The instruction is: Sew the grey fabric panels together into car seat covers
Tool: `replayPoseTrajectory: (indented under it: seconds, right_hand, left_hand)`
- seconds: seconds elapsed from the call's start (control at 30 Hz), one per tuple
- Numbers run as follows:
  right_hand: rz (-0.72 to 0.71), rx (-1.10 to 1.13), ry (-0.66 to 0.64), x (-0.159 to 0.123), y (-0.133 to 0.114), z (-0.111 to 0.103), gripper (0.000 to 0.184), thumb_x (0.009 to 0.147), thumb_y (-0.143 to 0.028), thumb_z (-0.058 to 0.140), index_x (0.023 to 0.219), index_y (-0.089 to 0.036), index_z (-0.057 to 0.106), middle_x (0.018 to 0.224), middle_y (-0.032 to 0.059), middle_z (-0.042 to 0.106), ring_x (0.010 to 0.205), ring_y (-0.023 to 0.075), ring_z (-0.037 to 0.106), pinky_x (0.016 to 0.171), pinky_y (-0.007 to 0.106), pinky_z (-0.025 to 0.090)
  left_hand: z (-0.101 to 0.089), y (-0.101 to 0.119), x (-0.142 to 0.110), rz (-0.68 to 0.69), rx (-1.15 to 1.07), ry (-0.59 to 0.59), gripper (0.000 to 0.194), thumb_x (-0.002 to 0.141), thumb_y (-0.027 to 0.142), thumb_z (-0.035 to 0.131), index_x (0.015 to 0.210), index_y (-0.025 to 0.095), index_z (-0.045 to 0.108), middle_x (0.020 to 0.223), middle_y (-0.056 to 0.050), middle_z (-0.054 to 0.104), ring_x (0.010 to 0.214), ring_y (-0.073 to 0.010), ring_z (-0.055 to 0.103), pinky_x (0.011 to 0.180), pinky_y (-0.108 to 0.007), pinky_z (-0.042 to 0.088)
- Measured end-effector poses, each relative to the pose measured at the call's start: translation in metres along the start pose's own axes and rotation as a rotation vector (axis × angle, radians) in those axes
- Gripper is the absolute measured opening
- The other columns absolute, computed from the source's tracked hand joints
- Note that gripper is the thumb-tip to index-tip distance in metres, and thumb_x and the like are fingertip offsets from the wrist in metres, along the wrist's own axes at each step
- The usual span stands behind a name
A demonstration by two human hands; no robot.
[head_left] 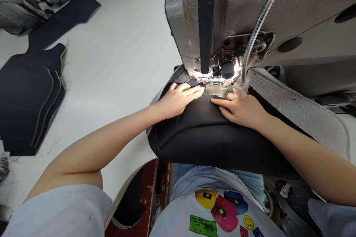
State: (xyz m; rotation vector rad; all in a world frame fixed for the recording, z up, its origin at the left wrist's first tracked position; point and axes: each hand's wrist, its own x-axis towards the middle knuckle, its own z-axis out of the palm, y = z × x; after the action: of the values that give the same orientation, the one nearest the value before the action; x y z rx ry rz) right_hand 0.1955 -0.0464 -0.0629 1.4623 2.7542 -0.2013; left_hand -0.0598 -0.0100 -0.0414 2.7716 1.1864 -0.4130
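A black leather-like cover (191,139) with pink stitching at its left side lies under the head of a sewing machine (191,18). My left hand (179,98) rests flat on it with fingers stretched out, fingertips just left of the lit presser foot area (205,81). On the right, my right hand (239,109) lies on the cover near the metal needle plate (218,89), its index finger extended and the others partly bent. The clear tip of a braided metal hose (258,22) hangs in front of that hand and hides part of its fingers.
Stacked dark cut panels (27,96) lie at the left of the white table (116,44). Grey and black material (22,11) is heaped at the far left. A grey-backed flap (300,107) extends to the right. The table's curved front edge is near my body.
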Motion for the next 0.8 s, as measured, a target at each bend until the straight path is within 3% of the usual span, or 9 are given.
replayPoseTrajectory:
  seconds: [0.4, 0.57, 0.8]
  right_hand:
    - [0.023, -0.023, 0.001, 0.000, 0.006, 0.002, 0.045, 0.100, -0.038, 0.036, 0.140, -0.036, 0.057, 0.104, 0.0058, 0.069, 0.070, 0.0168, 0.057, 0.056, 0.030, 0.022]
    - [0.019, -0.012, 0.027, 0.002, 0.012, 0.004, 0.044, 0.100, -0.037, 0.036, 0.138, -0.037, 0.058, 0.107, 0.0047, 0.069, 0.075, 0.0174, 0.059, 0.060, 0.030, 0.029]
    - [0.033, -0.067, 0.067, 0.001, 0.015, 0.007, 0.044, 0.099, -0.035, 0.038, 0.138, -0.037, 0.059, 0.109, 0.0066, 0.069, 0.086, 0.0201, 0.060, 0.059, 0.029, 0.025]
  left_hand:
    - [-0.003, 0.007, 0.004, -0.050, -0.010, -0.008, 0.068, 0.090, 0.004, 0.029, 0.153, 0.027, 0.035, 0.161, -0.001, 0.033, 0.136, -0.0297, 0.038, 0.102, -0.049, 0.039]
    - [-0.005, 0.009, 0.007, -0.061, -0.023, -0.020, 0.067, 0.090, 0.005, 0.031, 0.152, 0.028, 0.038, 0.159, -0.002, 0.036, 0.135, -0.0299, 0.038, 0.103, -0.051, 0.038]
    - [-0.005, 0.011, 0.008, -0.044, -0.009, 0.034, 0.066, 0.086, 0.005, 0.036, 0.149, 0.023, 0.042, 0.157, -0.009, 0.037, 0.142, -0.0336, 0.030, 0.107, -0.054, 0.035]
